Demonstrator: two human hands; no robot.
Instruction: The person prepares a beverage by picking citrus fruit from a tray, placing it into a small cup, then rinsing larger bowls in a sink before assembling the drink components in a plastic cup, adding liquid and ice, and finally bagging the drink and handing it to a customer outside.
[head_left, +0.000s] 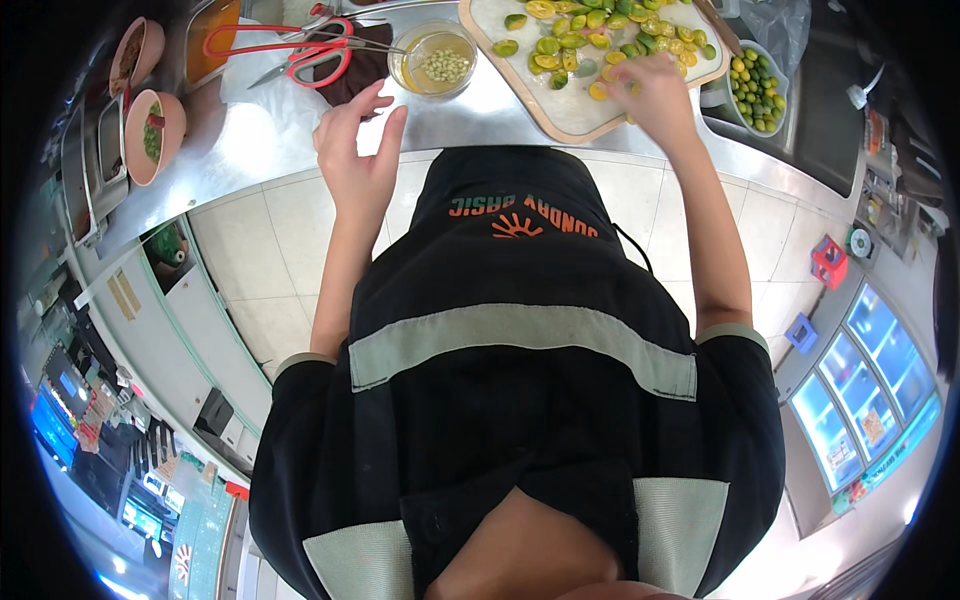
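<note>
My right hand (651, 94) is over the near right part of a wood-rimmed cutting board (559, 124), its fingertips down among halved small green citrus fruits (570, 41); whether it pinches one is hidden. My left hand (360, 139) hovers at the counter's near edge with fingers apart and nothing in it. Just beyond it to the right, a clear bowl (433, 56) holds liquid and many pale seeds, with a wire strainer (397, 51) resting in it. Red-handled scissors (319, 56) lie on a plastic bag and dark cloth to the left. A knife (716, 24) lies along the board's right edge.
A white colander (780, 82) of whole citrus fruits stands right of the board by the sink (821, 142). Two pink bowls (174, 139) and metal trays (94, 161) stand at the left. An orange-filled container (212, 37) is behind the scissors. The steel counter (277, 142) ends before my body.
</note>
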